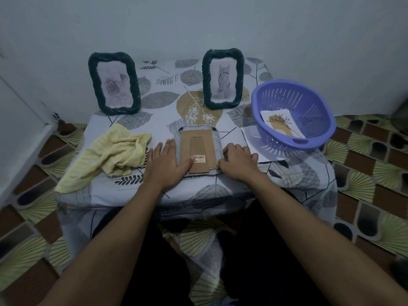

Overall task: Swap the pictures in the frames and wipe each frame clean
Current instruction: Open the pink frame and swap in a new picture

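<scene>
Two hands: left hand (164, 160), grip spread flat, right hand (237, 161), grip pinching, on one face-down frame (198, 142). Far-edge left frame (114, 83) and right frame (223, 78) make three; one cloth (114, 153), one basket (282, 100).

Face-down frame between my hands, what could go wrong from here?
The right hand works with curled fingers at the lower right corner of the face-down frame; forcing it could bend the cardboard backing. The left hand presses flat on the frame, which might scuff its hidden front against the tablecloth. The frame lies near the table's front edge, so a slip could send it off.
</scene>
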`<state>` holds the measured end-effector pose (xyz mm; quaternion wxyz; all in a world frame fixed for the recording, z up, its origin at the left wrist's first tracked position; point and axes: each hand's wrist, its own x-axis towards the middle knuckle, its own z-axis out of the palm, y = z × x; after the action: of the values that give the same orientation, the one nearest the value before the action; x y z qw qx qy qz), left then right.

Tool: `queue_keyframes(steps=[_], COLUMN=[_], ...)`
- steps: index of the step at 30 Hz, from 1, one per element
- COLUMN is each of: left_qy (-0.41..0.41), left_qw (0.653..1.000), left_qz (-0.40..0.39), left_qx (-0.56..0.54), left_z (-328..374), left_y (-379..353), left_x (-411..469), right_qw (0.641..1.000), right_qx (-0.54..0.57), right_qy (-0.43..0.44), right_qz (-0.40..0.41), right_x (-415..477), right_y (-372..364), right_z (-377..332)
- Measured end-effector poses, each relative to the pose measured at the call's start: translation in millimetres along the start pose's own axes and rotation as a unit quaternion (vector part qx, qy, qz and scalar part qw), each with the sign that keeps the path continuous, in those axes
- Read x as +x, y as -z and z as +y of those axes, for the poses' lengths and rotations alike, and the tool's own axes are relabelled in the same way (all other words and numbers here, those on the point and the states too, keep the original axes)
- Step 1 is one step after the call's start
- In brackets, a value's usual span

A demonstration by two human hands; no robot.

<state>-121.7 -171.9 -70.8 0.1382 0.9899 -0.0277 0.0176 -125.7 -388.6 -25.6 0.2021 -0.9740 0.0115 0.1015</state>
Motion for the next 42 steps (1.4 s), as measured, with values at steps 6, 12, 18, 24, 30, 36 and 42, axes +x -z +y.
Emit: queue_keyframes(steps=[6, 12, 18, 24, 30, 36, 42], left_qy=[0.011, 0.051, 0.044, 0.005, -0.001, -0.002, -0.001], left_qw=[0.998, 0.994, 0.992, 0.994, 0.994, 0.994, 0.993], left_qz=[0.052, 0.055, 0.059, 0.036, 0.035, 0.044, 0.041], left_qx=[-0.024, -0.083, -0.103, -0.107, -0.099, -0.101, -0.109], left_z=[-0.9, 7.8, 26.7, 52.3, 54.3, 53.3, 53.2], left_y=[2.5, 4.3, 1.4, -7.5, -9.5, -11.1, -11.9], left_x=[2.0, 0.4, 0.5, 5.8, 4.8, 3.7, 2.9], right_qw=[0.995, 0.993, 0.991, 0.986, 0.982, 0.961, 0.947], right_qx=[0.099, 0.114, 0.129, 0.147, 0.17, 0.247, 0.288], right_qy=[0.019, 0.005, -0.021, -0.068, -0.069, -0.103, -0.1], right_qz=[0.021, 0.0, 0.012, 0.048, 0.046, 0.068, 0.104], right_x=[-1.6, -3.1, -3.5, -2.6, -1.3, 4.7, 4.1], right_y=[2.1, 3.7, 3.7, 11.0, 10.8, 13.0, 19.5], right_z=[-5.0, -8.1, -4.8, 14.2, 19.8, 13.7, 10.3])
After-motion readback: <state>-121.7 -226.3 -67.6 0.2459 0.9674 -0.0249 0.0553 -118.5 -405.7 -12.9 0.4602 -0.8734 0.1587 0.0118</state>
